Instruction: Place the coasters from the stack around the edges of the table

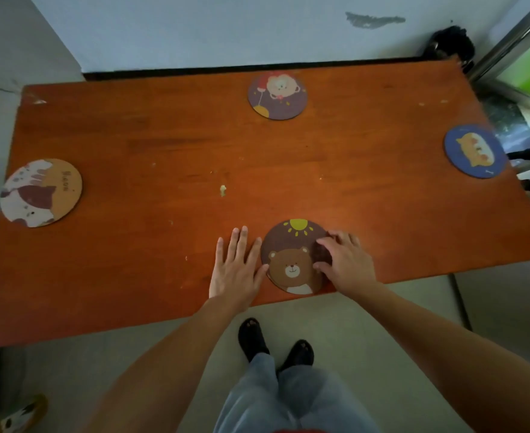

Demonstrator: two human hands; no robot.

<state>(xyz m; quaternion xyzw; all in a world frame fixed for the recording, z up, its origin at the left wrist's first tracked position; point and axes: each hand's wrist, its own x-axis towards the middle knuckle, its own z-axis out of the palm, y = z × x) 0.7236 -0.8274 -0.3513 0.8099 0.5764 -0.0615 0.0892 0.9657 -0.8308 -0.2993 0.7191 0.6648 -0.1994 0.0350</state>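
A brown bear coaster [291,260] lies at the near edge of the orange wooden table [163,145]. My right hand [344,260] rests on the coaster's right side with fingers curled over its rim. My left hand [235,267] lies flat on the table just left of it, thumb touching the rim. A purple coaster [277,95] sits at the far edge. At the right edge lies a blue cat coaster [474,151]. A tan-and-white coaster [40,192] lies at the left edge. No stack is visible.
A wall runs behind the table. A dark object [451,42] sits at the far right corner, next to a glass door frame. My feet in black shoes [276,345] stand on the floor below the near edge. Another patterned item [17,414] lies on the floor at bottom left.
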